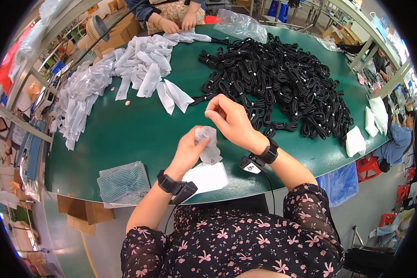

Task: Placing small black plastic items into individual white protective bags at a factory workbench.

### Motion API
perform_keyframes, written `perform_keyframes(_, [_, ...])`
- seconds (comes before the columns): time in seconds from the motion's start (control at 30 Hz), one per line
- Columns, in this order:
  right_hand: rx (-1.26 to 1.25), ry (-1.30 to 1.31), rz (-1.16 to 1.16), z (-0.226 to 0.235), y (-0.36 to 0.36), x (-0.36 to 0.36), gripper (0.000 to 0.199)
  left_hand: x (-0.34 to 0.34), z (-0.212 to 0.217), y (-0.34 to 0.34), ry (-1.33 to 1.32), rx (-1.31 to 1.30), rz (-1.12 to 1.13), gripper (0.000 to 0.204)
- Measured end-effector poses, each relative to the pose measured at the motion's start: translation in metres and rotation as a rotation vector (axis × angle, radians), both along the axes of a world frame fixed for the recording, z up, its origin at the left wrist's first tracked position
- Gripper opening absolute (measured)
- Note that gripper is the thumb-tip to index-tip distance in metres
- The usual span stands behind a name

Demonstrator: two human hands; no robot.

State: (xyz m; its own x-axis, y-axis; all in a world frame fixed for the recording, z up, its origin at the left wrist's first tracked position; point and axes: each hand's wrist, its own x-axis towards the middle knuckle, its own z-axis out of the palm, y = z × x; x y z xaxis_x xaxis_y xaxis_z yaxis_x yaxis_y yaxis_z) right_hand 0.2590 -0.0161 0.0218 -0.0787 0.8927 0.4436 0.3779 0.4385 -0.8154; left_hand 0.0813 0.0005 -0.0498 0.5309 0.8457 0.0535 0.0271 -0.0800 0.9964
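Over the near middle of the table, my left hand (pixel 185 151) is closed around a small frosted plastic bag (pixel 210 152), its thumb lying across the front. Just above and to the right, my right hand (pixel 234 121) has its fingers curled in with thumb and forefinger close together; whether anything is between them I cannot make out. Beneath the bag lies a stack of white sheets or bags (pixel 209 180). Beyond my right hand spreads a big heap of black coiled cables (pixel 287 78), each bundle tied. Frosted bags with contents (pixel 146 65) are piled at the far left.
The green table (pixel 139 125) curves around me. A clear bag with blue striped cloth (pixel 123 182) lies near its front left edge. White packets (pixel 355 141) sit at the right edge. Across the table, another person's hands (pixel 178 24) touch the bag pile beside a clear plastic bag (pixel 241 24).
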Motion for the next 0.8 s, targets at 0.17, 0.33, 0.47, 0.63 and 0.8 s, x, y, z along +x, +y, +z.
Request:
perform_keyframes(0.17, [-0.012, -0.223, -0.064, -0.037, 0.033, 0.015, 0.012, -0.010, 0.010, 0.031, -0.188, -0.102, 0.039, 0.026])
perform_keyframes(0.33, [0.231, -0.555, -0.078, -0.100, 0.096, 0.018, 0.020, -0.015, 0.049, 0.095, 0.022, 0.485, 0.511, 0.031])
perform_keyframes(0.47, [0.294, -0.881, -0.127, -0.120, 0.114, 0.027, 0.026, -0.015, 0.055, 0.046, 0.327, 1.005, 0.375, 0.025])
perform_keyframes(0.63, [0.167, -1.111, -0.116, -0.104, 0.114, 0.028, 0.029, -0.025, 0.007, -0.055, 0.450, 0.625, 0.006, 0.016])
perform_keyframes(0.8, [0.390, -0.757, -0.268, -0.103, 0.113, 0.035, 0.023, -0.017, -0.024, -0.091, 0.465, 0.660, 0.054, 0.014])
